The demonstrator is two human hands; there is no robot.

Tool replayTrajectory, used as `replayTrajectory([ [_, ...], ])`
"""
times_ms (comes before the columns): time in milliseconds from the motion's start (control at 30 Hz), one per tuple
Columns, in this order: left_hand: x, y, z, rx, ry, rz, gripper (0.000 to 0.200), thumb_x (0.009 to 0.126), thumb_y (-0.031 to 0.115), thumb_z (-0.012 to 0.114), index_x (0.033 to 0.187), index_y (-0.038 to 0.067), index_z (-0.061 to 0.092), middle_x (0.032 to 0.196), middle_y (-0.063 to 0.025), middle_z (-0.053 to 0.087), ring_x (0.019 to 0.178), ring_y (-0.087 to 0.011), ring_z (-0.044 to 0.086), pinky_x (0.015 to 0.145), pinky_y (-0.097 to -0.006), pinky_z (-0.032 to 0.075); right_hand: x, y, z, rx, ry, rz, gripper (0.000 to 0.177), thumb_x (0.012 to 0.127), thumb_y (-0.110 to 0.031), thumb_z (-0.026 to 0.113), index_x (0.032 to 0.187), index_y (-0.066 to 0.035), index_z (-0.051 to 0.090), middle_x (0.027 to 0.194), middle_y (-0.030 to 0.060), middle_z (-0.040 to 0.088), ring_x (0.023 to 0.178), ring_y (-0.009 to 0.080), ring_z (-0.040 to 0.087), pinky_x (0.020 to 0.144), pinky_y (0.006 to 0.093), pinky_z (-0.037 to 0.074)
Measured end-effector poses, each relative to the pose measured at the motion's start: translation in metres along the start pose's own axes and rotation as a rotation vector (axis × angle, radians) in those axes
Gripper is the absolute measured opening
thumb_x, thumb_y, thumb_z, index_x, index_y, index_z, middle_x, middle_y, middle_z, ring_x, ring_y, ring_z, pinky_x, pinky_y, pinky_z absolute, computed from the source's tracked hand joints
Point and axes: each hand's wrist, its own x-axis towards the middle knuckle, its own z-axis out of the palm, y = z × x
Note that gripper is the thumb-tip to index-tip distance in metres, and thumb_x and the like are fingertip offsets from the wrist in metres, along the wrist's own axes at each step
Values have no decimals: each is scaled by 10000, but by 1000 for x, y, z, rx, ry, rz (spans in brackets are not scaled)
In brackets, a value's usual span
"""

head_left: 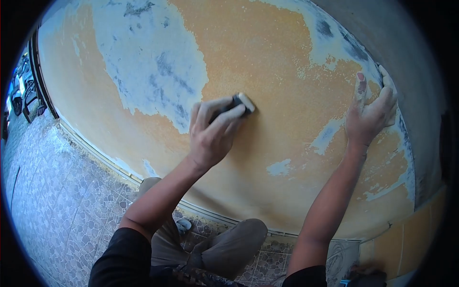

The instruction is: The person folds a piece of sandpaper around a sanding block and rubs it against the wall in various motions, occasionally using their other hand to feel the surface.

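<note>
In my left hand [210, 131] is a dark sanding block [224, 111] with a pale pad at its end. The fingers close over the block, which is against the patchy wall surface [267, 62]. That wall has orange-tan paint with whitish, grey-smudged bare patches. My right hand [370, 112] holds the wall's right edge [410, 165], its thumb on the face and its fingers curled toward the far side, partly hidden. Pale dust covers both hands.
Patterned floor tiles [71, 186] lie at the left below the wall's base strip [110, 165]. My bent knee [253, 232] is close to the wall. A dark frame [40, 76] and cluttered items [24, 98] are at far left. A dark blurred object [366, 276] sits bottom right.
</note>
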Motion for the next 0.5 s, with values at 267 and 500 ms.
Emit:
replayTrajectory([
  [267, -51, -3, 11, 21, -246, 498, 423, 743, 51, 835, 1145, 173, 792, 1243, -60, 686, 1008, -237, 629, 860, -347, 523, -2, -5, 1, -119, 29, -92, 640, 971, -622, 582, 1392, -144, 515, 1345, 90, 541, 1288, 326, 492, 1075, 559, 299],
  [500, 61, -1, 15, 52, 163, 140, 353, 758, 36, 855, 1093, 123, 788, 1153, -76, 701, 915, -215, 632, 803, -338, 498, -2, -6, 3, -3, 42, 4, 607, 964, -642, 583, 1344, -168, 567, 1284, 59, 577, 1272, 306, 512, 1083, 559, 286],
])
